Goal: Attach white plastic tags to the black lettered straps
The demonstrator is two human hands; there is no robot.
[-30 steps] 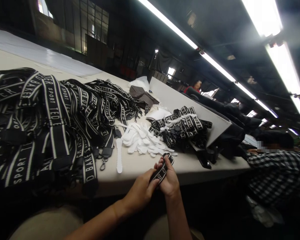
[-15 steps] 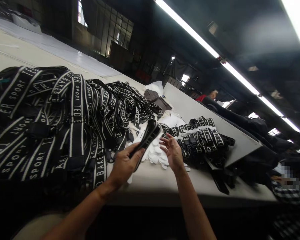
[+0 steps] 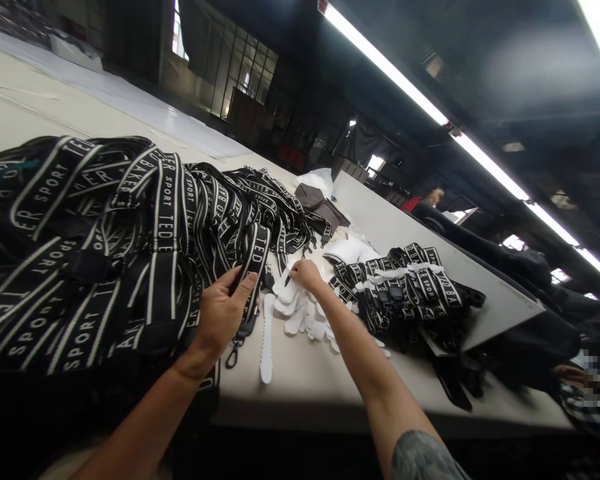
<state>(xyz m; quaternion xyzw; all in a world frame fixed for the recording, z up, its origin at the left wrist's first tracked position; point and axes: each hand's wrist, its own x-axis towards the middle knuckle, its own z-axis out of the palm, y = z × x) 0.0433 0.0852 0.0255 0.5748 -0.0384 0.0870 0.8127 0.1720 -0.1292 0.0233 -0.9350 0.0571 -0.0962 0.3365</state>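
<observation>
In the head view, taking the white strips (image 3: 306,319) as landmark, the folded strap (image 3: 258,248) is just left of them, in the left hand (image 3: 223,308), its grip closed with the thumb across the webbing. The right hand (image 3: 306,273) has fingers curled down at the strips' far side; whether it holds one, I cannot tell. The strap should be light, soft and bendy, best pinched across its layers. It is black, with pale stripes and lettering.
</observation>
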